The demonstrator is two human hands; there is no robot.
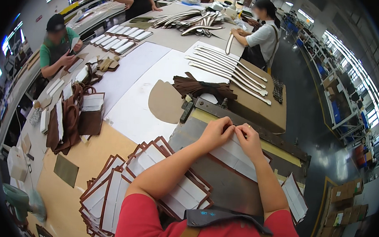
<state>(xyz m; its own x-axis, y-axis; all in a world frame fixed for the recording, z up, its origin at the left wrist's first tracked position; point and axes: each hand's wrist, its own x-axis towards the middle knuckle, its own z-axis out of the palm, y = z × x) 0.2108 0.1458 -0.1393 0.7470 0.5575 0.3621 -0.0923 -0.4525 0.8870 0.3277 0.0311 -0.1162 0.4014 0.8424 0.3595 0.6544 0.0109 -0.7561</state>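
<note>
Currently both hands meet at the far edge of a white-faced panel (235,154) with brown trim, lying on a grey plate (224,186) at the bench. Left hand (217,132): fingers curled, tips pinched onto the panel's upper edge. Right hand (249,137): same posture, thumb and forefinger closed on the same edge, a ring visible on one finger. The two hands almost touch.

Judgement on technique: the pinch looks like fine edge work, so keep the fingertips close together on the trim, press the panel flat against the plate with the heels of the hands, and work along the edge in small steps rather than pulling.

Orientation: the panel's long axis runs from upper left to lower right, roughly parallel to the yellow strip (278,151) behind it; its white face is up, the worked edge away from the person.

More panels (120,188) lie fanned at lower left, just beside the plate.
</note>
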